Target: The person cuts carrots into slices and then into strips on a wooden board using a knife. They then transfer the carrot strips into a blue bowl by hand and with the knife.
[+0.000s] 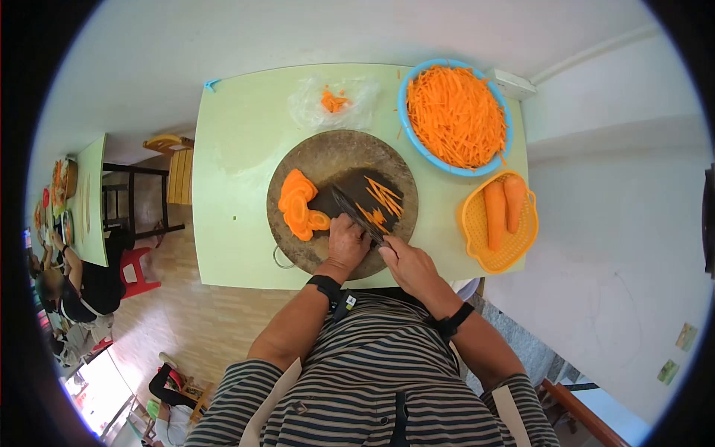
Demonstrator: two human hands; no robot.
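Observation:
A dark knife (356,212) lies across the round chopping board (342,149), its handle in my right hand (410,267). Close against the blade's left side, my left hand (348,242) rests on the board with fingers bent down; whatever is under the fingertips is hidden. Overlapping carrot slices (298,205) sit on the board's left part. To the right of the blade are thin carrot strips (384,195), with a few more beside the blade.
A blue basin (403,112) heaped with shredded carrot stands at the back right. Below it, a yellow basket (527,223) holds two whole carrots (494,216). A plastic bag (356,112) with carrot bits lies behind the board. People sit at another table (91,201) far left.

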